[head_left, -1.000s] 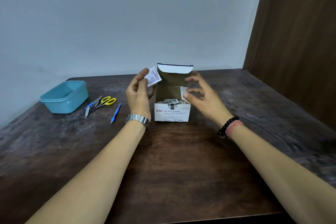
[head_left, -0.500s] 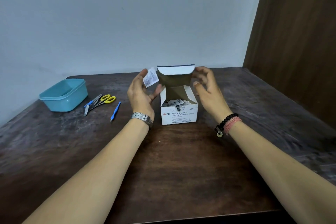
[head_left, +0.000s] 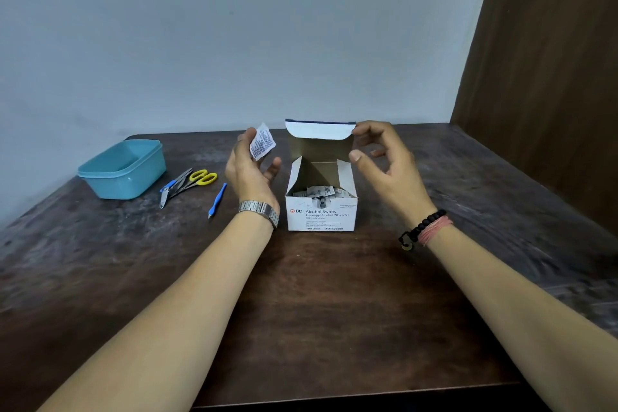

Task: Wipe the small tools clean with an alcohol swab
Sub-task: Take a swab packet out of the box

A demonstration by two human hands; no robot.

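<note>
A white alcohol swab box point(head_left: 321, 215) stands open at the table's middle, its lid flap point(head_left: 319, 130) upright and several packets inside. My left hand point(head_left: 251, 174), just left of the box, holds one sealed swab packet point(head_left: 263, 144) up between its fingers. My right hand point(head_left: 384, 165) hovers at the box's right side, index fingertip touching the lid's right corner, thumb apart from it. The small tools lie to the left: yellow-handled scissors point(head_left: 200, 178), a metal clipper with blue trim point(head_left: 168, 190) and a slim blue tool point(head_left: 217, 200).
A teal plastic container point(head_left: 100, 177) without a lid sits at the far left by the wall. The dark wooden table point(head_left: 334, 311) ends at a wooden panel point(head_left: 551, 77) on the right and a pale wall behind.
My right hand rose from the box's front edge to the lid's right corner. My left hand kept the packet and shifted slightly left. The view moved a little.
</note>
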